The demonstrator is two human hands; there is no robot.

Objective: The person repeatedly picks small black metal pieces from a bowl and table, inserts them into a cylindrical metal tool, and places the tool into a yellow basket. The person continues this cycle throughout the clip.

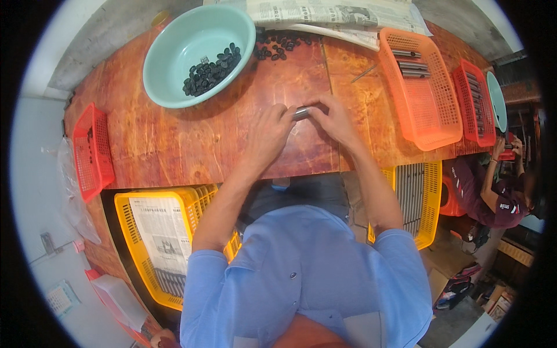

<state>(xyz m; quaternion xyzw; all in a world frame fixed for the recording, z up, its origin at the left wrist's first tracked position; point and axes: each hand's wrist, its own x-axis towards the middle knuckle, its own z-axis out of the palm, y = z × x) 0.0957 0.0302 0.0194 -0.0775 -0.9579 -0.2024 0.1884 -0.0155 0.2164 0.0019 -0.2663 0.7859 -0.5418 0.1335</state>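
Between my two hands, just above the wooden table [209, 143], lies a short shiny metal tube [300, 114]. My left hand [272, 126] grips its left end, with the fingers curled over it. My right hand [333, 115] pinches the other end between thumb and forefinger. Both tube ends are hidden by my fingers. Beyond my left hand stands a pale green plastic basin [169, 65] holding a heap of small black plastic pieces [209, 71]. More black pieces [278, 47] are scattered on the tabletop beside the basin.
An orange basket [420, 108] with several metal tubes [413, 68] stands right, near a thin rod [364, 74]. Beyond are a red basket [468, 82] and a co-worker [491, 191]. Yellow crates [130, 230] flank me below the table edge. Newspapers [313, 13] lie at the back.
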